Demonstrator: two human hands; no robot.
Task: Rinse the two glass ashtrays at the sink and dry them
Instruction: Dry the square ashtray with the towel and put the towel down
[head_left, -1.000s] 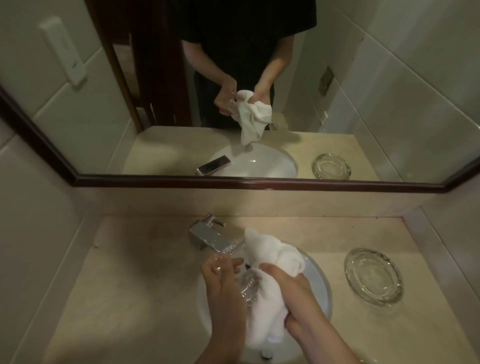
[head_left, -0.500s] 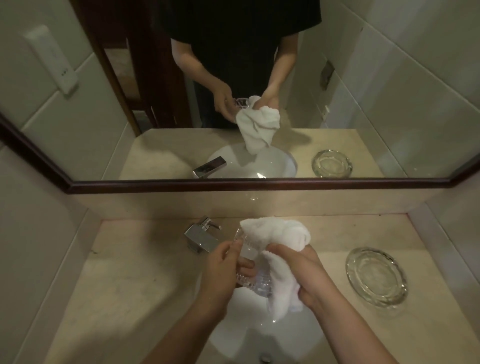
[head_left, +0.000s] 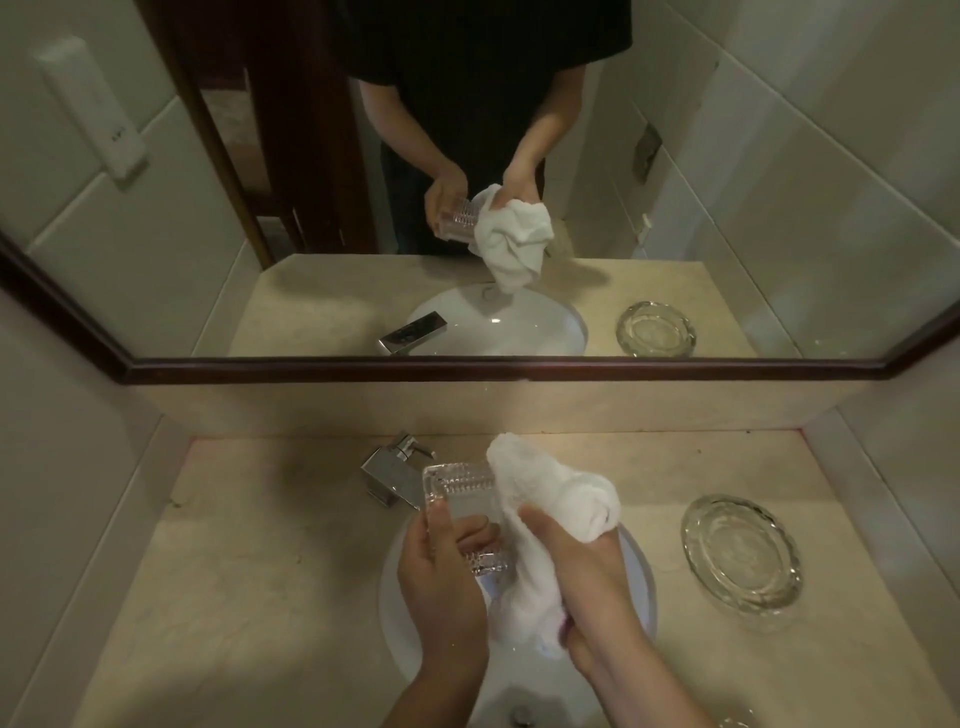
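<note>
Beige stone counter (head_left: 249, 571) runs under a dark-framed wall mirror (head_left: 156, 291), with a white oval basin (head_left: 400, 623) set into it below both hands. Left hand (head_left: 441, 587) is closed around a square cut-glass ashtray (head_left: 460, 512), thumb on its near face and fingers behind, holding it tilted over the basin. Right hand (head_left: 587, 577) grips a crumpled white cloth (head_left: 550, 514) and presses it against the ashtray's right side; the cloth bunches above the knuckles and hangs down between the two hands. Just beyond the left hand stands a square chrome tap (head_left: 392, 475). Well to the right of the right hand, a round clear glass ashtray (head_left: 740, 553) lies flat on the counter. Reflections of both ashtrays and the hands show in the mirror.
</note>
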